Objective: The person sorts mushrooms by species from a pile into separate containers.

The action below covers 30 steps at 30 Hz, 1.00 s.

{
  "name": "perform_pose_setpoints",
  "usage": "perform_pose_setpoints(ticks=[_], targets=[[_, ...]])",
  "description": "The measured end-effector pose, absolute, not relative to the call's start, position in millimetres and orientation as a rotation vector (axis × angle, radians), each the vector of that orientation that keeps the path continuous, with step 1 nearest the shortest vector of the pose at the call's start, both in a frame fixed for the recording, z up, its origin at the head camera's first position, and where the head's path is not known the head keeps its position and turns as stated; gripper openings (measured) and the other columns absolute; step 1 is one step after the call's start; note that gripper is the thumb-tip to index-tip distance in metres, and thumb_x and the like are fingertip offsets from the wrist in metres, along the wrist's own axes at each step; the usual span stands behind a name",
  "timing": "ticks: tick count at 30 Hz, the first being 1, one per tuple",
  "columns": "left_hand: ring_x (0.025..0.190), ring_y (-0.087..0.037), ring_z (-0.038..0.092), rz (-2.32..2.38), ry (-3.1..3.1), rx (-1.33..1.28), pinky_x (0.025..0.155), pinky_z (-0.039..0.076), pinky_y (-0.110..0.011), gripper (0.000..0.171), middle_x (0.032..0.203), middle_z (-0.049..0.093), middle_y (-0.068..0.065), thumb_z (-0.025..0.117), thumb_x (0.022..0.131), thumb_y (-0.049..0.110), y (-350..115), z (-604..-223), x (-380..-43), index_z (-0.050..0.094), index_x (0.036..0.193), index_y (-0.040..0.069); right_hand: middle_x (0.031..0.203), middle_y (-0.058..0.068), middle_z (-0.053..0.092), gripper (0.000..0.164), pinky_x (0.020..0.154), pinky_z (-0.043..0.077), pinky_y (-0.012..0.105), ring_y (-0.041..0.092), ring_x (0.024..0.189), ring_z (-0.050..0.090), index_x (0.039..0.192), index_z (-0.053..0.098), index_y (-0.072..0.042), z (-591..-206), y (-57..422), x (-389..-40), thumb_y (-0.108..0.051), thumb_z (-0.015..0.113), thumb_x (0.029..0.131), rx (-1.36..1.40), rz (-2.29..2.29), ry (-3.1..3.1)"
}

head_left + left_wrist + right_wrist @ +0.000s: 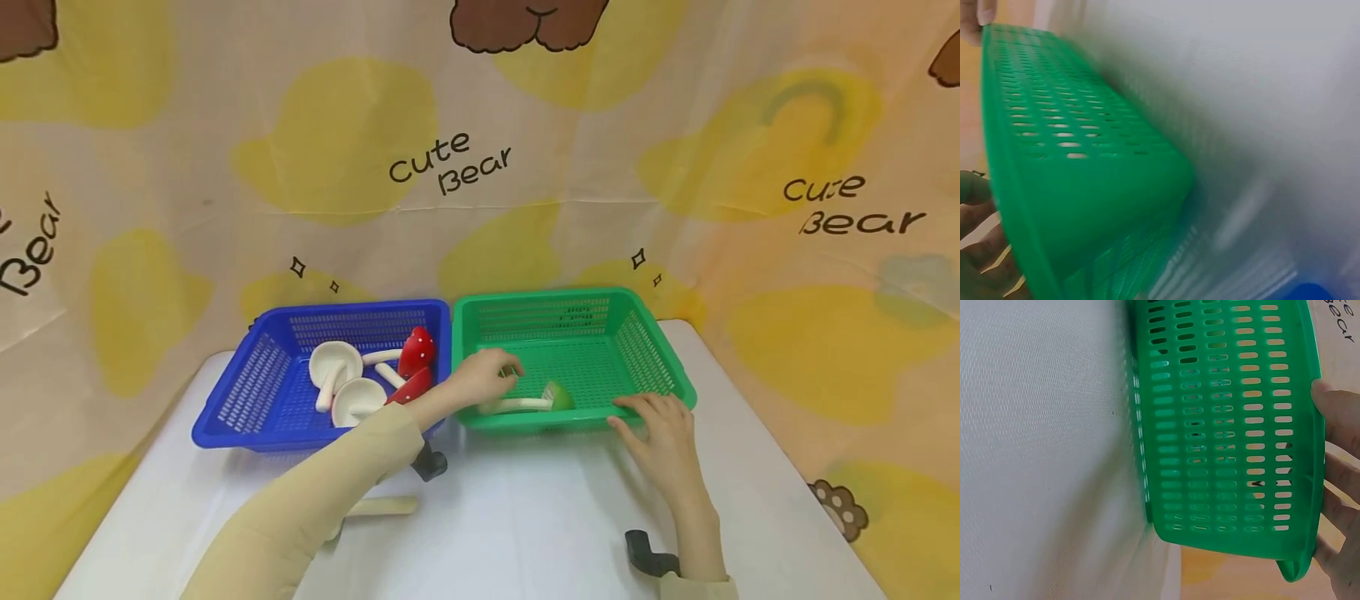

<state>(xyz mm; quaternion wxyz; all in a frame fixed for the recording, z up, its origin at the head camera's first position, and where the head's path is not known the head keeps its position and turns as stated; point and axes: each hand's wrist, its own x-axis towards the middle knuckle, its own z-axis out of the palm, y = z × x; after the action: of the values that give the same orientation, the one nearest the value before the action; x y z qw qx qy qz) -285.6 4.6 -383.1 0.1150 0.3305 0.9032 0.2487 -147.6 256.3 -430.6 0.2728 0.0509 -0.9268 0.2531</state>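
My left hand (486, 379) is over the left end of a green plastic basket (652, 342), fingers loosely bent, with nothing seen in them. Just to its right, a toy mushroom with a green cap (557, 396) and pale stem lies inside near the front wall. My right hand (663, 437) rests at the basket's front right rim, fingers over the edge and thumb on the near side. In the right wrist view, its thumb touches the rim of the basket (1300, 425). The left wrist view has the basket's outer wall (1104, 194), with fingers beyond the rim.
A blue basket (247, 400) stands left of the green one and holds several red-capped toy mushrooms (416, 354). A pale stem (384, 506) lies on the white table (525, 533), partly hidden by my left sleeve. A printed cloth (585, 167) hangs behind the baskets.
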Motion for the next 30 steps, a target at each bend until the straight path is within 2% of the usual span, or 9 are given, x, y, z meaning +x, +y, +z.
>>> perform_pose_setpoints(ticks=[5,12,18,25,30], targets=[[0.092,-0.017,0.063,0.787,2.704,0.982,0.073,0.052,-0.026,0.023,0.103,0.069,-0.003,0.054,0.093,0.015,-10,-374,-276,0.07,0.109,0.013,0.101,0.013,0.067,0.025,0.106,0.025,0.063,0.036,0.106,0.054,0.103,0.069,-0.008,-432,256,-147,-0.014,0.076,0.079,0.121,0.689,-2.501],[0.095,-0.021,0.066,0.85,2.771,0.99,0.075,0.056,-0.028,0.021,0.103,0.068,-0.002,0.058,0.093,0.018,-33,-366,-254,0.069,0.11,0.013,0.103,0.014,0.067,0.024,0.106,0.025,0.063,0.037,0.107,0.053,0.103,0.069,-0.008,-430,255,-145,-0.014,0.075,0.081,0.112,0.702,-2.522],[0.092,-0.012,0.065,0.879,2.788,0.97,0.077,0.055,-0.026,0.019,0.1,0.067,0.003,0.06,0.093,0.02,-49,-363,-228,0.069,0.109,0.015,0.104,0.014,0.067,0.024,0.106,0.023,0.064,0.037,0.108,0.052,0.104,0.068,-0.008,-428,254,-145,-0.014,0.074,0.082,0.115,0.717,-2.536],[0.086,-0.011,0.064,0.818,2.862,1.005,0.071,0.054,-0.022,0.018,0.092,0.066,0.004,0.063,0.091,0.019,-67,-362,-204,0.07,0.107,0.014,0.104,0.015,0.067,0.024,0.106,0.024,0.064,0.037,0.108,0.052,0.104,0.068,-0.007,-427,253,-144,-0.013,0.075,0.081,0.117,0.72,-2.53],[0.087,-0.009,0.062,0.801,2.877,0.989,0.073,0.053,-0.02,0.018,0.09,0.062,0.008,0.066,0.089,0.021,-85,-365,-189,0.07,0.107,0.017,0.104,0.016,0.067,0.024,0.105,0.024,0.065,0.037,0.108,0.052,0.104,0.068,-0.007,-427,253,-144,-0.013,0.075,0.081,0.112,0.718,-2.533]])
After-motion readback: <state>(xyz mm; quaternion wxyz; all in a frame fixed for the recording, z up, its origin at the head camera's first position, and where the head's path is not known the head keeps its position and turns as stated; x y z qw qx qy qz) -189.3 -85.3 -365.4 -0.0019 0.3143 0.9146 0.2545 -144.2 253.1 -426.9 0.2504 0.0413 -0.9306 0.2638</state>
